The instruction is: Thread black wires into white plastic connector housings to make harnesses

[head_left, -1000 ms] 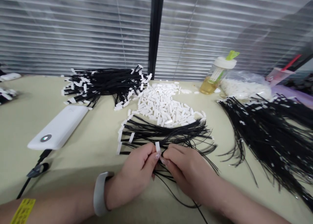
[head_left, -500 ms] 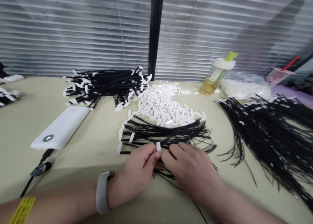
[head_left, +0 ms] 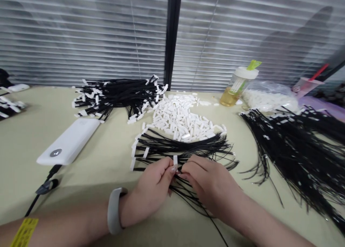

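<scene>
My left hand [head_left: 152,184] pinches a small white connector [head_left: 175,159], which sticks up between thumb and finger. Close beside it, my right hand [head_left: 215,184] has its fingers closed on a thin black wire at the connector; the wire's tip is hidden by the fingers. Loose black wires [head_left: 188,196] trail below both hands toward the front. Just beyond the hands lies a bundle of black wires [head_left: 183,144], several with white connectors [head_left: 133,163] on their left ends. A heap of loose white connectors [head_left: 183,119] is spread behind that bundle.
A white power bank [head_left: 70,141] with a black cable lies at left. Finished-looking wire bundles [head_left: 115,92] are piled behind it. At right are long black wires [head_left: 293,142], a bag of white pieces [head_left: 269,96], a bottle [head_left: 237,87] and a cup [head_left: 306,87].
My right hand has turned slightly and its fingers have drawn a little away from the connector. More black wires show below it. My left hand keeps its pinch.
</scene>
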Available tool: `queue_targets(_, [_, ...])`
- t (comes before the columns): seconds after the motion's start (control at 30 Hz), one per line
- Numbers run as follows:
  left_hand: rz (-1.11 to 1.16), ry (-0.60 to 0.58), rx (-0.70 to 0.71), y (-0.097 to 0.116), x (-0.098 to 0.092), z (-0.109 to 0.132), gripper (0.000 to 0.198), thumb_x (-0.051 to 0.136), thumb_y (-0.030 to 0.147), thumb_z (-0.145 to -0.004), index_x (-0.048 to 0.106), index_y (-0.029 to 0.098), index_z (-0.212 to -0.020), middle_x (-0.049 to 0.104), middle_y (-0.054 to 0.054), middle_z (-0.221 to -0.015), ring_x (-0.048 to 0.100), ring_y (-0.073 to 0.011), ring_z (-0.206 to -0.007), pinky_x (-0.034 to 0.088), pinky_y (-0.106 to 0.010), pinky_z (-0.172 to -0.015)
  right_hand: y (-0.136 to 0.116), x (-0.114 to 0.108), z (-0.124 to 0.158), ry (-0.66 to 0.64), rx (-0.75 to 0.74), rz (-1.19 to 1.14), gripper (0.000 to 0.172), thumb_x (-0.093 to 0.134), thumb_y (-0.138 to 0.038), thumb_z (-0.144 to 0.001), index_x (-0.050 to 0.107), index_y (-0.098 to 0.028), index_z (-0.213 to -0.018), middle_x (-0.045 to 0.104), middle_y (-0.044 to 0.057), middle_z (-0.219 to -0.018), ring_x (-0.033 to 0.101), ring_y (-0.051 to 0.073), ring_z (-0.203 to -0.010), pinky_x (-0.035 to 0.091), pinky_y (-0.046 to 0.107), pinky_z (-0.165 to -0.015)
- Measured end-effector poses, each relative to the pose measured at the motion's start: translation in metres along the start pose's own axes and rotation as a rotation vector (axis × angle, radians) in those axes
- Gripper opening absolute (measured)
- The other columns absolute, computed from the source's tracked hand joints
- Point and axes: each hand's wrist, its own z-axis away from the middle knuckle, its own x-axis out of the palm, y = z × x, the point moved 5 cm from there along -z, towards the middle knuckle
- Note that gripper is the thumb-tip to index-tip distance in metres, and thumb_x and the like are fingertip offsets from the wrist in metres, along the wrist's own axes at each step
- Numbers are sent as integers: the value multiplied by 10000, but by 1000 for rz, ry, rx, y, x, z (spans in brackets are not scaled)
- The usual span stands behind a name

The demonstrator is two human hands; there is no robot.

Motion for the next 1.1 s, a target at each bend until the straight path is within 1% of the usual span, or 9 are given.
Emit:
queue_targets(0.13, [15, 2, -2, -1, 0, -1, 289, 294, 336, -881, 349, 203, -631, 383, 45, -560, 398, -110, -519, 349, -236, -489, -10, 0, -1, 53, -83, 186, 157, 411, -123, -819, 477, -178, -687, 473, 8, -658, 358, 132, -581, 208, 275, -519])
queue_targets(0.23, [2, 20, 16, -1, -1, -1, 294, 308, 334, -879, 351, 200, -620, 384, 44, -557, 391, -111, -530, 340, -238, -499, -16, -1, -2, 76, -126, 342, 95, 463, -122, -779, 495, -195, -727, 469, 6, -648, 340, 148, -586, 169, 284, -512])
queue_targets(0.3, [22, 11, 18, -1, 0, 0, 294, 312, 331, -878, 344, 200, -617, 379, 48, -547, 387, -106, -515, 334, -238, -497, -18, -1, -3, 96, -123, 385, 84, 471, -132, -777, 497, -201, -736, 458, 6, -636, 335, 153, -590, 161, 286, -514])
queue_targets(0.43, [35, 29, 14, -3, -1, 0, 302, 305, 345, -883, 344, 199, -621, 380, 50, -548, 393, -103, -509, 335, -240, -503, -12, 3, -2, 76, -83, 268, 119, 429, -153, -818, 462, -192, -710, 452, 11, -657, 350, 151, -604, 179, 285, -519])
queue_targets(0.53, [24, 30, 14, -3, -1, 0, 312, 286, 361, -888, 364, 197, -634, 397, 45, -565, 413, -106, -525, 343, -245, -519, -9, 5, -1, 42, -118, 190, 167, 418, -189, -847, 437, -184, -682, 450, 12, -667, 354, 144, -604, 201, 285, -527])
queue_targets(0.67, [5, 22, 27, -1, -1, 0, 306, 287, 350, -889, 358, 199, -633, 385, 49, -548, 401, -107, -516, 335, -243, -511, -10, 0, -1, 53, -146, 247, 158, 407, -109, -819, 453, -184, -689, 452, 7, -648, 325, 146, -581, 180, 286, -515])
queue_targets(0.83, [-28, 28, 42, 2, -2, 1, 300, 291, 322, -887, 326, 202, -615, 377, 47, -542, 383, -108, -508, 319, -239, -489, -12, -1, -2, 74, -157, 364, 126, 438, -123, -797, 490, -193, -706, 468, 0, -627, 318, 152, -588, 160, 292, -511])
queue_targets(0.93, [-54, 33, 38, 2, -2, 1, 303, 302, 325, -885, 326, 202, -609, 383, 45, -541, 390, -111, -512, 315, -242, -491, -10, 3, -2, 100, -148, 334, 140, 424, -120, -799, 501, -193, -707, 475, -3, -621, 320, 143, -581, 167, 290, -511])
queue_targets(1.1, [-59, 35, 54, 4, -2, 1, 299, 304, 301, -883, 317, 200, -602, 382, 45, -546, 379, -109, -514, 317, -239, -495, -7, 6, 1, 166, -129, 199, 193, 381, -92, -799, 478, -184, -661, 456, -9, -591, 323, 126, -557, 189, 272, -512])
